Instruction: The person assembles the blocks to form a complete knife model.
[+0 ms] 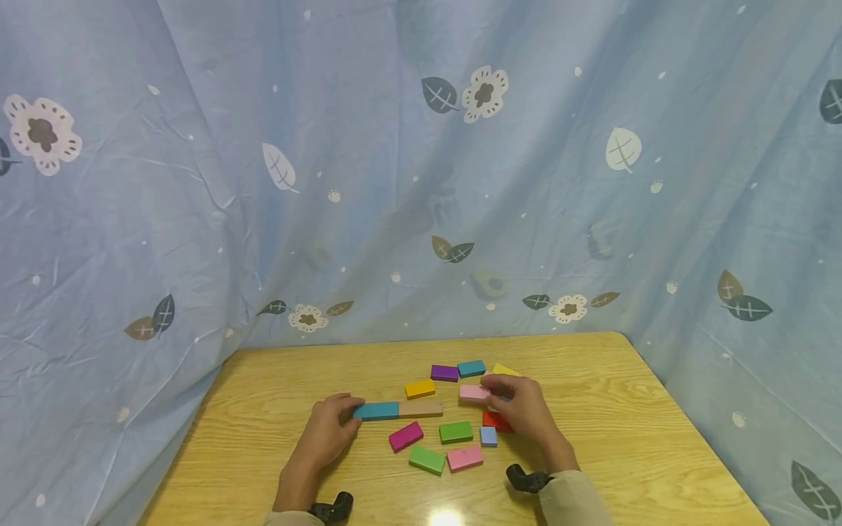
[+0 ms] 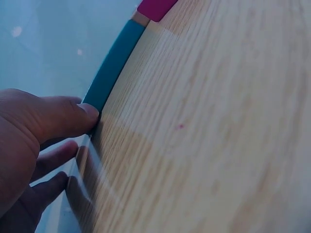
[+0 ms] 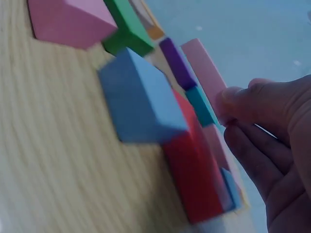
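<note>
My left hand (image 1: 327,431) pinches the left end of a teal block (image 1: 376,411) lying on the table. In the left wrist view the thumb sits on the near side of that teal block (image 2: 114,65). A tan block (image 1: 421,408) touches its right end, in one straight row. With thumb and fingertips, my right hand (image 1: 528,410) holds a light pink block (image 1: 473,394) by its right end. The right wrist view shows this pink block (image 3: 204,65) raised off the table. Under and beside the right hand lie a red block (image 1: 496,421) and a small blue block (image 1: 488,436).
Purple (image 1: 444,373), teal (image 1: 471,368) and yellow (image 1: 505,370) blocks lie farther back. An orange block (image 1: 419,389) is behind the row. Nearer me are magenta (image 1: 406,436), green (image 1: 456,432), light green (image 1: 427,460) and pink (image 1: 465,458) blocks. A curtain (image 1: 395,183) hangs behind the table.
</note>
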Demonstrator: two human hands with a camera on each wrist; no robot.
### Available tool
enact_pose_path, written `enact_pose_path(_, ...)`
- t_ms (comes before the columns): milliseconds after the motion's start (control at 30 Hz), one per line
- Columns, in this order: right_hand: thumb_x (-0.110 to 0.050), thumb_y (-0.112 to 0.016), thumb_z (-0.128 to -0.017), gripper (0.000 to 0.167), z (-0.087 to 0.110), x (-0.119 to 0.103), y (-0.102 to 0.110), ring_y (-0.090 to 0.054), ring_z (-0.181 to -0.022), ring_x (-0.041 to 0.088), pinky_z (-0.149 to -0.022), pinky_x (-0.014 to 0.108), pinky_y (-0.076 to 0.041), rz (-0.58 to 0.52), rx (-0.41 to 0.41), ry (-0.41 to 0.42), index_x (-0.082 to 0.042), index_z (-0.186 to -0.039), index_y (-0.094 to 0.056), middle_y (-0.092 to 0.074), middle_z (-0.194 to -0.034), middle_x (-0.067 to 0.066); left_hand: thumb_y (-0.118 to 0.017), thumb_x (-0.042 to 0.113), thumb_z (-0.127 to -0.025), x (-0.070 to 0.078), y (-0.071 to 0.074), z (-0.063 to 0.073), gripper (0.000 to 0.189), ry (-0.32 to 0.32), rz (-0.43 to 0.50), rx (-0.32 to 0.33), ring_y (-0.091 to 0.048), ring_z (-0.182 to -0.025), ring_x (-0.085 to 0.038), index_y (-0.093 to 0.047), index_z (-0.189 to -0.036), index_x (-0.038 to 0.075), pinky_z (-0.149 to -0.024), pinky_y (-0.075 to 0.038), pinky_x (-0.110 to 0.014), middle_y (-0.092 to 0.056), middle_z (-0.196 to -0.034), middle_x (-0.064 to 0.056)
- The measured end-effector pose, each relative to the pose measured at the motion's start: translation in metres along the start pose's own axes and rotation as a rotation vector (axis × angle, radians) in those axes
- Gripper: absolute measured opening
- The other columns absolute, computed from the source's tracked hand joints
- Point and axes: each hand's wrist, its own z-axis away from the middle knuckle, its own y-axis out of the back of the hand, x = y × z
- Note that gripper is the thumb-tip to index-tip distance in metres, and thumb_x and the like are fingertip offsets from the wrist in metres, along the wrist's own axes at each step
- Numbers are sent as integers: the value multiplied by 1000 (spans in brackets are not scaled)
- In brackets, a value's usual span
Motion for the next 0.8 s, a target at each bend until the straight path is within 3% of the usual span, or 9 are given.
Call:
enact_pose_path(300,0,-85,-92,29,-3,3,-25,-79,-104,19,-93,34,-67,41,-54,60,-9,-119,-83,-82,-113,1,-82,0,-92,-2,-1,-1,32,0,-8,0,-65,-134,-51,-83,-123,8,-114,-52,-69,-72,-138,-26)
enact_pose_path(500,-2,-86,-92,29,-1,0,-24,-79,-105,19,-94,33,-66,104,-73,100,-8,-120,-83,-82,-112,1,-80,1,-94,-2,-2,2,33,25,8,-17,-63,-137,-52,-82,-127,8,-115,-51,-70,-70,-141,-26)
enact_pose_path(800,-2,-84,-94,30,0,0,-27,-80,-107,21,-95,36,-67,88,-111,146,-7,-123,-82,-82,-117,2,-80,1,-94,0,-3,4,33,19,10,-12,-63,-137,-52,-81,-127,8,-115,-51,-70,-70,-141,-26)
